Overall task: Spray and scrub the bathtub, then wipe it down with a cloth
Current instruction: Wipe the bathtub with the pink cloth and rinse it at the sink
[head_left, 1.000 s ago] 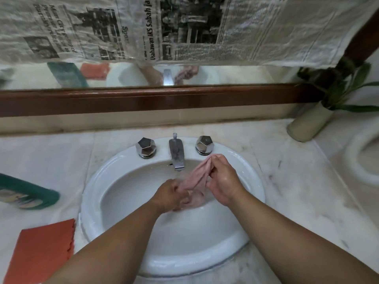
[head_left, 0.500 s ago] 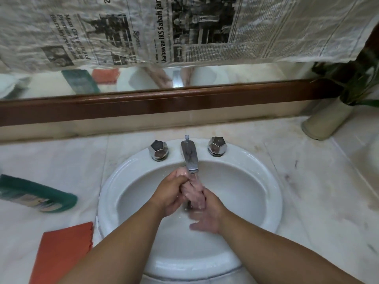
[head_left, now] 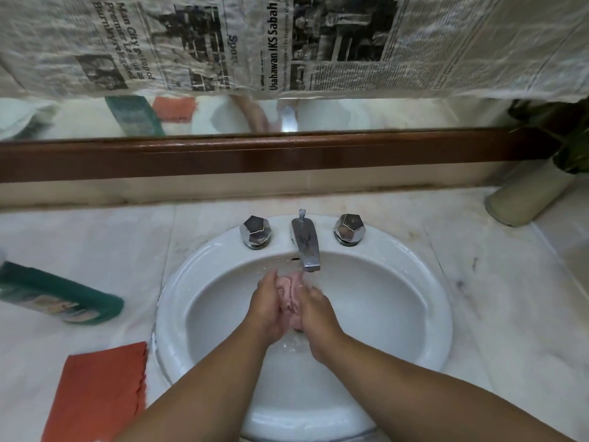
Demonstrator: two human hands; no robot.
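A small wet pink cloth (head_left: 291, 291) is bunched between both my hands inside a white oval sink (head_left: 414, 314), just below the chrome spout (head_left: 305, 247). My left hand (head_left: 267, 306) grips the cloth from the left with curled fingers. My right hand (head_left: 318, 317) presses and holds it from the right. Water drips from the cloth into the basin below my hands. No bathtub is in view.
Two chrome knobs (head_left: 256, 231) (head_left: 349, 229) flank the spout. A green bottle (head_left: 60, 296) lies on the marble counter at the left, with an orange cloth (head_left: 95, 393) in front of it. A cream vase (head_left: 526, 196) stands far right. Newspaper (head_left: 287, 43) covers the mirror.
My hands have kept working the pink cloth under the spout, going from a stretched cloth to a bunched one squeezed between both palms. The view has shifted slightly.
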